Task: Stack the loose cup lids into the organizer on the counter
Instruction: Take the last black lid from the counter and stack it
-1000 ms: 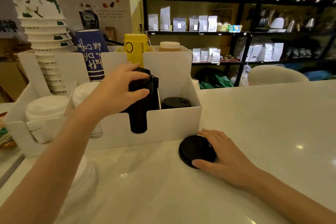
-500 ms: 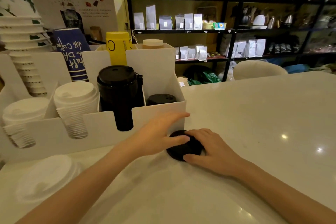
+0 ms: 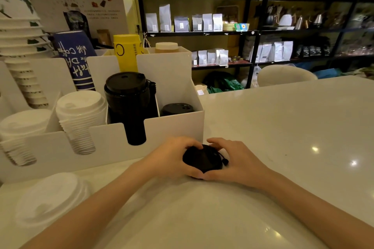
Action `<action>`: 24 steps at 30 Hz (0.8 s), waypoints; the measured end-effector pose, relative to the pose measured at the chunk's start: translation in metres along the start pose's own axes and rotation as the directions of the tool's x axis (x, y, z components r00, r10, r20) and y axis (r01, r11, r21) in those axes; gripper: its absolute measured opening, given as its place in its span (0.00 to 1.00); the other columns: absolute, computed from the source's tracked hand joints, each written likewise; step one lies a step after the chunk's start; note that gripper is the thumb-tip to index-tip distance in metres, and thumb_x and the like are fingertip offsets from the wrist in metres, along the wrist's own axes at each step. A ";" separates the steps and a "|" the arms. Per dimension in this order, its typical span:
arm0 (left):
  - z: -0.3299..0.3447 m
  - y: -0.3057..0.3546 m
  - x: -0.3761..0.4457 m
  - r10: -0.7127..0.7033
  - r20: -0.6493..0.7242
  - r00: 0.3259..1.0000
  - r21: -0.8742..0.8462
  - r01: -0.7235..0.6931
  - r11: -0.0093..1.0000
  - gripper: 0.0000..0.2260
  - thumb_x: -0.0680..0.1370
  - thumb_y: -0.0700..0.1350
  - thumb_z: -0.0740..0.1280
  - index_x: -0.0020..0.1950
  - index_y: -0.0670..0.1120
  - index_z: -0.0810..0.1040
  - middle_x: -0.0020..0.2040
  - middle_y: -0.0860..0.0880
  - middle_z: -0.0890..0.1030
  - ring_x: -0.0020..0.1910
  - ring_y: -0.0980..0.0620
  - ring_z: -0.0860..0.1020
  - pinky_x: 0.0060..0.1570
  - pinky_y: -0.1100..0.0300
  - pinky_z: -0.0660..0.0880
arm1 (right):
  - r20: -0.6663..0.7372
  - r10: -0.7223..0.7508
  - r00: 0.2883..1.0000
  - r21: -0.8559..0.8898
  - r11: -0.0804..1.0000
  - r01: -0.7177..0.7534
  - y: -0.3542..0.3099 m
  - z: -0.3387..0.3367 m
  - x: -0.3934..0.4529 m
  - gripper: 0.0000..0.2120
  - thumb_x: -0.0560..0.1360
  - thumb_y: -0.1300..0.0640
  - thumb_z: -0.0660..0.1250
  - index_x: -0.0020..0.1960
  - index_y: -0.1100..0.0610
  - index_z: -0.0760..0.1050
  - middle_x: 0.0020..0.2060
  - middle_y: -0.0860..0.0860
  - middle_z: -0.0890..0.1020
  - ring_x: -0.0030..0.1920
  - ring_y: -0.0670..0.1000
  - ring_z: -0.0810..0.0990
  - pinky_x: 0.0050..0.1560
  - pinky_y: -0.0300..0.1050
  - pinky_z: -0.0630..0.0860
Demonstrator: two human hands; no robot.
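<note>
A small stack of loose black lids (image 3: 202, 158) lies on the white counter just in front of the white organizer (image 3: 174, 129). My left hand (image 3: 172, 157) cups it from the left and my right hand (image 3: 236, 159) from the right, thumbs meeting at the front. Inside the organizer stand a tall stack of black lids (image 3: 129, 103), a short black stack (image 3: 177, 108) in the right compartment, and two white lid stacks (image 3: 81, 111) (image 3: 22, 127) to the left.
Loose white lids (image 3: 50, 200) lie on the counter at the lower left. Behind the organizer stand paper cup stacks (image 3: 22, 46), a blue cup sleeve (image 3: 74, 56) and a yellow one (image 3: 126, 52). Shelves with bags fill the background.
My left hand left the tall black stack in the organizer and came down to the loose black lids. Both hands now close around them.
</note>
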State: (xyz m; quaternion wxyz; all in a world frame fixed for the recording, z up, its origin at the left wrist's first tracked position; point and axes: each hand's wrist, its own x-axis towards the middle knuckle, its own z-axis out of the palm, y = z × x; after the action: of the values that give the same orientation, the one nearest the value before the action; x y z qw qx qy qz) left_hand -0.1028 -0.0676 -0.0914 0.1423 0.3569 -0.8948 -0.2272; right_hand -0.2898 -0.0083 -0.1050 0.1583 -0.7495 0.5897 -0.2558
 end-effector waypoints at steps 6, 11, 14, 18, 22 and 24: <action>-0.044 0.013 -0.007 0.022 -0.083 0.996 0.026 -0.020 0.999 0.24 0.62 0.58 0.72 0.57 0.58 0.74 0.53 0.57 0.78 0.49 0.62 0.72 0.46 0.72 0.70 | -0.053 -0.083 0.995 0.037 0.996 0.085 -0.024 -0.022 0.012 0.41 0.54 0.30 0.69 0.64 0.44 0.65 0.52 0.39 0.76 0.53 0.41 0.74 0.52 0.32 0.65; -0.092 0.028 -0.027 0.078 -0.281 0.957 -0.013 -0.085 0.996 0.23 0.60 0.57 0.73 0.54 0.55 0.77 0.49 0.58 0.80 0.47 0.69 0.74 0.47 0.75 0.72 | -0.170 -0.205 0.964 0.136 0.964 0.229 -0.059 -0.049 0.032 0.40 0.52 0.30 0.69 0.61 0.42 0.68 0.48 0.35 0.76 0.53 0.33 0.73 0.48 0.23 0.69; -0.113 0.031 -0.039 0.102 -0.392 0.914 -0.040 -0.128 0.991 0.23 0.61 0.57 0.73 0.53 0.53 0.78 0.50 0.53 0.82 0.48 0.64 0.77 0.49 0.70 0.74 | -0.210 -0.259 0.943 0.160 0.942 0.295 -0.077 -0.054 0.049 0.40 0.52 0.31 0.69 0.62 0.43 0.68 0.48 0.34 0.75 0.52 0.28 0.70 0.48 0.19 0.65; -0.133 0.024 -0.049 0.084 -0.524 0.848 -0.075 -0.144 0.987 0.21 0.61 0.58 0.70 0.52 0.54 0.78 0.51 0.56 0.80 0.52 0.60 0.77 0.52 0.64 0.75 | -0.275 -0.299 0.914 0.207 0.910 0.360 -0.100 -0.054 0.073 0.39 0.54 0.33 0.69 0.62 0.44 0.67 0.49 0.32 0.74 0.52 0.27 0.70 0.47 0.19 0.64; -0.145 0.010 -0.050 0.071 -0.685 0.725 -0.105 -0.195 0.975 0.18 0.62 0.56 0.70 0.51 0.54 0.78 0.52 0.57 0.79 0.55 0.62 0.75 0.55 0.65 0.73 | -0.382 -0.295 0.876 0.299 0.857 0.419 -0.118 -0.047 0.099 0.37 0.56 0.36 0.71 0.62 0.46 0.67 0.52 0.38 0.76 0.56 0.37 0.73 0.53 0.27 0.69; -0.148 0.002 -0.048 0.048 -0.733 0.679 -0.128 -0.206 0.970 0.17 0.63 0.55 0.71 0.50 0.54 0.78 0.52 0.58 0.78 0.57 0.63 0.74 0.56 0.65 0.72 | -0.417 -0.286 0.863 0.347 0.827 0.442 -0.123 -0.041 0.111 0.37 0.56 0.38 0.72 0.62 0.47 0.67 0.54 0.41 0.77 0.57 0.39 0.74 0.55 0.30 0.71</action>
State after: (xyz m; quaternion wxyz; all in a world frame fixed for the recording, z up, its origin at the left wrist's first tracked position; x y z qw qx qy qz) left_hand -0.0089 -0.0774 0.0321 0.5345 0.3380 -0.7608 -0.1460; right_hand -0.1949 -0.0811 0.0170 0.1610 -0.7381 0.3802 -0.5336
